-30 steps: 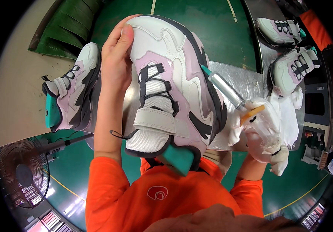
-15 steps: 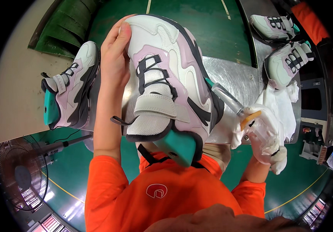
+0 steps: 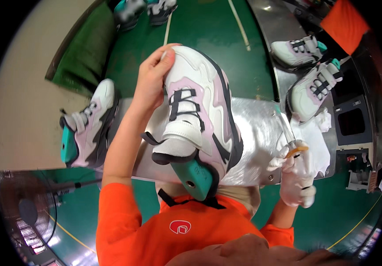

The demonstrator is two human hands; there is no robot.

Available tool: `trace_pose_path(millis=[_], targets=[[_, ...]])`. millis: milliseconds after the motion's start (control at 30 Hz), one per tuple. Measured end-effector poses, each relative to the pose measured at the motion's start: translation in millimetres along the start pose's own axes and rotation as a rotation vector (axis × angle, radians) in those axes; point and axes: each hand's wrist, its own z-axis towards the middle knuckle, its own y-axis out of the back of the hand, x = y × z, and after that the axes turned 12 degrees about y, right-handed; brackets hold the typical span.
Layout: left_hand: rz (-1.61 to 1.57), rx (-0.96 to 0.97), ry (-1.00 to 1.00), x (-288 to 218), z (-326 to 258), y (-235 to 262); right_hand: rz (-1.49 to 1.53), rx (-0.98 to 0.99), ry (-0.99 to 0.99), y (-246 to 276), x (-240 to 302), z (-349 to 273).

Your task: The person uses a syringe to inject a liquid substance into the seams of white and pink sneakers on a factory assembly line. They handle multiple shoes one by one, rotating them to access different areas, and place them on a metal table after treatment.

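My bare left hand grips the toe of a white and lilac sneaker with black laces and a dark sole edge. A teal shoe last sticks out of its heel opening. In my right hand, which wears a white glove, is a clear syringe with an orange flange and a teal tip. The syringe points up and away, apart from the sneaker. Fingers of the right hand wrap round its lower end, partly hidden by the glove.
A metal work plate lies under the sneaker, with a green belt beyond it. One similar sneaker stands at left; two more sneakers sit at right above a white cloth. A fan stands at lower left.
The syringe tip, earlier at the sneaker's sole edge, has come away to the right and now points up. My left hand still grips the toe. Two shoes have come into view far up the belt.
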Motion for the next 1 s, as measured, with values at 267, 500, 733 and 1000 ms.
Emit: trace_pose_path(millis=[267, 500, 733, 1000], targets=[[0.263, -0.243, -0.409, -60, 240, -38, -0.542, -0.165, 0.259, 51, -65, -38], [0.272, -0.794, 0.094, 68, 396, -15, -0.688, -0.255, 0.237, 56, -76, -52], [1.926, -0.032, -0.503, 46, 302, -139, -0.412, -0.338, 0.274, 50, -77, -46], [1.971, 0.723, -2.260, 53, 283, -338, -0.190, -0.322, -0.110, 46, -56, -39]])
